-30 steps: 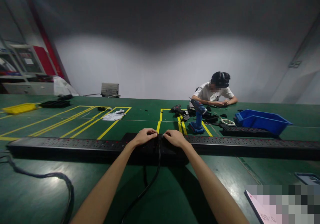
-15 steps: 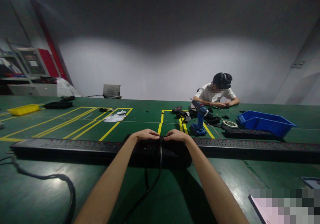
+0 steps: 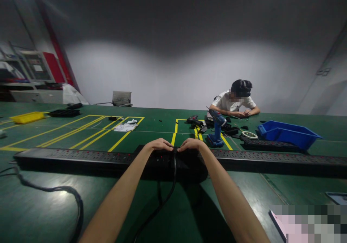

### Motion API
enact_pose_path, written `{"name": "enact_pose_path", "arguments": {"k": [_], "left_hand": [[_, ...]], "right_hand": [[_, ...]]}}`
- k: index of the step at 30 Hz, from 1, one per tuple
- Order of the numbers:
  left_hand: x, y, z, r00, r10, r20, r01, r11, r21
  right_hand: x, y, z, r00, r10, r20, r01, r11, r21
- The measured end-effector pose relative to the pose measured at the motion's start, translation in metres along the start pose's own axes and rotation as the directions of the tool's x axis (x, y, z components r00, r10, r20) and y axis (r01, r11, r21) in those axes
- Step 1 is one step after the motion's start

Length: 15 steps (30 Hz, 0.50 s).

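Observation:
A black cable (image 3: 175, 174) rises from the table to the middle of a black housing (image 3: 155, 170), where its end sits between my fingertips. My left hand (image 3: 159, 144) is closed on the cable end from the left, fingers bent over the housing's top. From the right, my right hand (image 3: 190, 144) grips the same end with thumb and fingers together. The exact shape of the end is hidden by my fingers. A long black power strip (image 3: 73, 157) with red-marked sockets runs out to both sides of the housing.
A blue cordless drill (image 3: 216, 129) stands beyond my right hand, beside black parts and a tape roll (image 3: 249, 135). Farther right is a blue bin (image 3: 290, 133). Across the table leans a co-worker (image 3: 234, 98). A thick cable (image 3: 54, 189) lies at left; a yellow tray (image 3: 28, 117) sits farther back.
The view has shifted very slightly. Both hands stay at the cable end on the housing, with no clear movement of the cable or the strip.

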State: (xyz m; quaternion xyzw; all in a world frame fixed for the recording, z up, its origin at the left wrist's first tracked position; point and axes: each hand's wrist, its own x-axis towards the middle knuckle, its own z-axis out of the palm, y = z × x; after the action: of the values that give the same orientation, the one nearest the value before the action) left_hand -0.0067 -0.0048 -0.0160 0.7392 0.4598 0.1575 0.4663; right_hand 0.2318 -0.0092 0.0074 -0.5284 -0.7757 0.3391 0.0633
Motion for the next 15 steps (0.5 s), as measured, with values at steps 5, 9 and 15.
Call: {"name": "enact_pose_path", "arguments": {"k": [5,9,15], "left_hand": [[0.003,0.008,-0.002,0.999,-0.041,-0.016,0.042,0.999,0.019],[-0.008,0.016,0.001,0.997,-0.010,-0.070,0.015,0.997,0.070],[-0.032,0.009,0.023,0.959,0.238,-0.156,-0.213,0.964,0.162]], "right_hand": [[0.001,-0.004,-0.003,1.000,0.024,0.015,-0.023,0.997,-0.075],[-0.009,0.002,0.004,0.999,-0.034,-0.028,0.033,0.999,-0.032],[-0.038,0.010,0.028,0.941,-0.194,-0.279,0.161,0.977,-0.137]]}}
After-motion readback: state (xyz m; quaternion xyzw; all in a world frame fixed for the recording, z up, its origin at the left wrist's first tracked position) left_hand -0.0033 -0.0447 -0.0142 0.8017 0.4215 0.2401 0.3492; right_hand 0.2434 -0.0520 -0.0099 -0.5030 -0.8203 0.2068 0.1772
